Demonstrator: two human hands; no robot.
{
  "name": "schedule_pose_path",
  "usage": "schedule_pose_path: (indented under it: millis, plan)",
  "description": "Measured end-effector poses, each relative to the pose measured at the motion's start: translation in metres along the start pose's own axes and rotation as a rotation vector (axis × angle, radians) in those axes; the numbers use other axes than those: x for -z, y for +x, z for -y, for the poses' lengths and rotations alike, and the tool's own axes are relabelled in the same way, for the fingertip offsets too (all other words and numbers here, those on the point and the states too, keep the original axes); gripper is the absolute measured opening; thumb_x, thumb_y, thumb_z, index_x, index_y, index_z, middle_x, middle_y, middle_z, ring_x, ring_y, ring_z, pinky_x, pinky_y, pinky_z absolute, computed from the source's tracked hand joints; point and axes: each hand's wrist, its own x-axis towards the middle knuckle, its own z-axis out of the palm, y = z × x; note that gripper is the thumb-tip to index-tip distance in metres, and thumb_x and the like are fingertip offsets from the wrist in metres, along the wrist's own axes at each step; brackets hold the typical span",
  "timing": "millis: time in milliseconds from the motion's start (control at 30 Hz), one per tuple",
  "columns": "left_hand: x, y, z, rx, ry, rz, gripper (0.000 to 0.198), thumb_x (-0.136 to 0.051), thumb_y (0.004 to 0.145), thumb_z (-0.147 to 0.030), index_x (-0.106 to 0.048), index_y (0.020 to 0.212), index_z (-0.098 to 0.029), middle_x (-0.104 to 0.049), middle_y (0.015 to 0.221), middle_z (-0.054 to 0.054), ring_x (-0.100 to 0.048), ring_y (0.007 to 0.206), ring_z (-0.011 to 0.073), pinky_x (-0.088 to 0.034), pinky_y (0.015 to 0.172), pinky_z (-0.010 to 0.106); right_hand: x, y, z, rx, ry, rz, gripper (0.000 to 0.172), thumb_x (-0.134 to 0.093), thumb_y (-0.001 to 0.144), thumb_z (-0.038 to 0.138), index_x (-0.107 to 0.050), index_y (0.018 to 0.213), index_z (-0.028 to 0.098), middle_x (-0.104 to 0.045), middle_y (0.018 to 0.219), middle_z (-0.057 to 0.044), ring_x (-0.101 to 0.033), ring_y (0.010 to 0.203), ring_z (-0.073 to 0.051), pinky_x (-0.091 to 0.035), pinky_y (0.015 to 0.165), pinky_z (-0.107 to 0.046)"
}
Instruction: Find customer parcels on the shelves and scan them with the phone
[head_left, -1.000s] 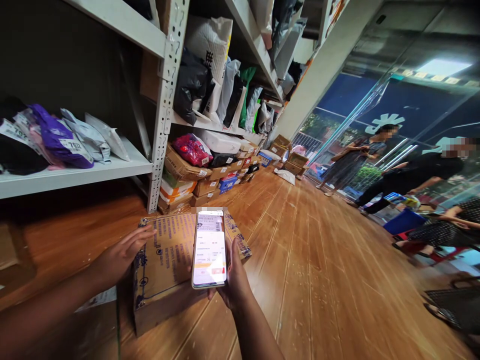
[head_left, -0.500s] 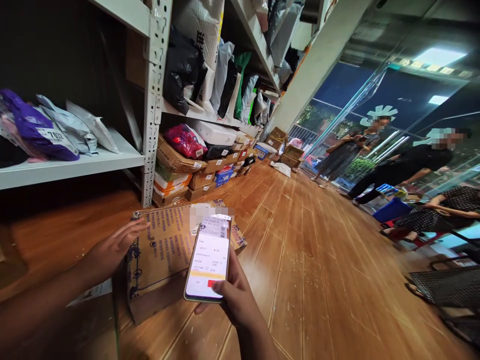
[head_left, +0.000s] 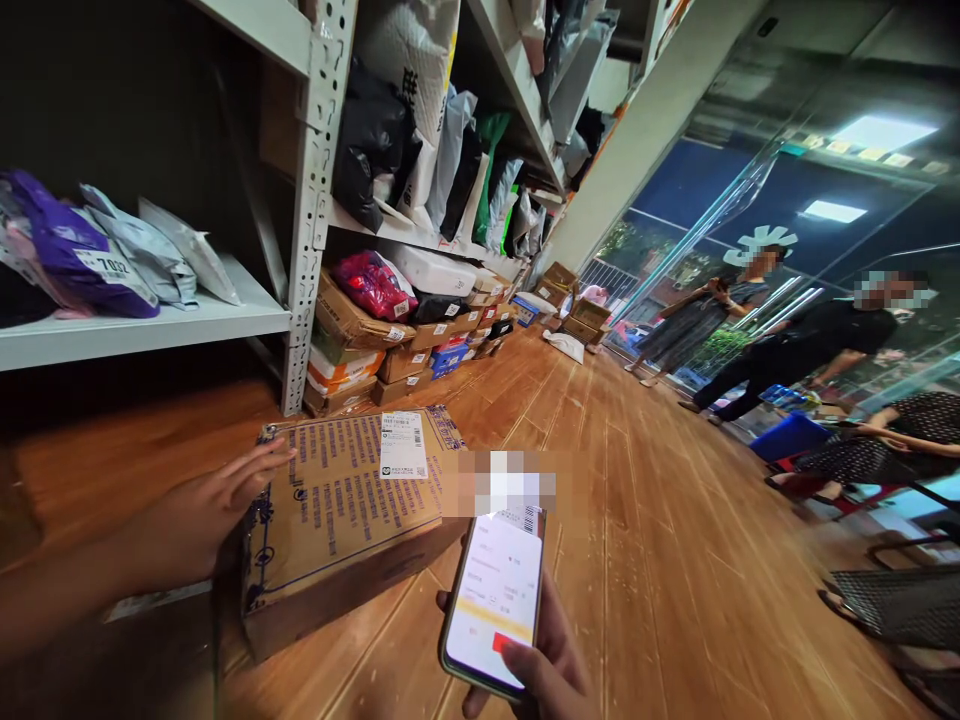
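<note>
A flat cardboard box point(head_left: 341, 510) with blue print and a white label lies on the wooden floor in front of me. My left hand point(head_left: 202, 510) rests on the box's left edge, fingers stretched out flat. My right hand point(head_left: 536, 670) grips a smartphone point(head_left: 495, 600) with a lit white screen, low and to the right of the box, thumb on the screen's lower part.
Grey metal shelving point(head_left: 307, 220) on the left holds soft parcel bags; cardboard boxes point(head_left: 375, 340) are stacked beneath it. Three people point(head_left: 802, 345) stand or sit at the right by a glass wall. A blue bin point(head_left: 791, 435) and a dark wire basket point(head_left: 892, 590) stand at the right.
My right hand has carried the phone down and to the right, off the box, uncovering the box's white label. My left hand has stayed on the box's edge.
</note>
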Motion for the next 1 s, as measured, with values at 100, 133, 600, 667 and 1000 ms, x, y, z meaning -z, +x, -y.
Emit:
schedule_pose_path:
  millis: [100,133,600,667,1000]
  plan:
    - [0.001,0.005,-0.003,0.037,0.021,0.009,0.054,-0.06,0.077,-0.032,-0.061,0.125,-0.007,-0.056,0.14,0.013,-0.043,0.137,0.0236,-0.035,0.114,0.031,0.0,0.0,0.0,-0.015,-0.009,0.0,0.136,-0.086,0.064,0.031,0.02,0.149,0.03,-0.062,0.131,-0.02,-0.068,0.107,-0.036,-0.061,0.049,-0.029]
    - [0.0,0.006,-0.004,0.044,0.029,0.005,0.054,-0.06,0.077,-0.034,-0.064,0.122,-0.006,-0.059,0.137,0.014,-0.046,0.135,0.0252,-0.036,0.114,0.032,0.0,0.0,0.0,-0.02,-0.014,0.0,0.136,-0.086,0.064,0.031,0.02,0.149,0.029,-0.062,0.131,-0.021,-0.068,0.107,-0.036,-0.062,0.049,-0.029]
    - [-0.006,0.009,-0.016,0.228,0.169,0.139,0.06,-0.051,0.069,-0.024,-0.062,0.122,0.001,-0.053,0.141,0.019,-0.042,0.137,0.0328,-0.042,0.111,0.041,0.002,0.006,-0.006,-0.027,0.162,0.094,0.12,-0.086,0.057,0.032,-0.011,0.152,0.03,-0.067,0.127,-0.013,-0.069,0.103,-0.038,-0.062,0.049,-0.034]
    - [-0.014,0.009,-0.02,0.239,0.217,0.1,0.054,-0.05,0.071,-0.023,-0.064,0.117,0.001,-0.053,0.14,0.022,-0.04,0.138,0.0322,-0.038,0.114,0.041,0.001,0.007,-0.007,-0.005,0.174,0.094,0.107,-0.086,0.058,0.034,-0.028,0.147,0.031,-0.066,0.129,-0.011,-0.068,0.106,-0.038,-0.061,0.047,-0.031]
    - [-0.023,0.092,-0.064,0.375,0.215,0.305,0.066,-0.061,0.07,-0.019,-0.049,0.131,0.004,-0.039,0.148,0.028,-0.026,0.143,0.0381,-0.027,0.116,0.047,-0.022,-0.006,-0.018,0.107,0.173,0.073,0.057,-0.074,0.07,0.039,-0.062,0.124,0.028,-0.069,0.122,-0.011,-0.069,0.103,-0.035,-0.057,0.05,-0.028]
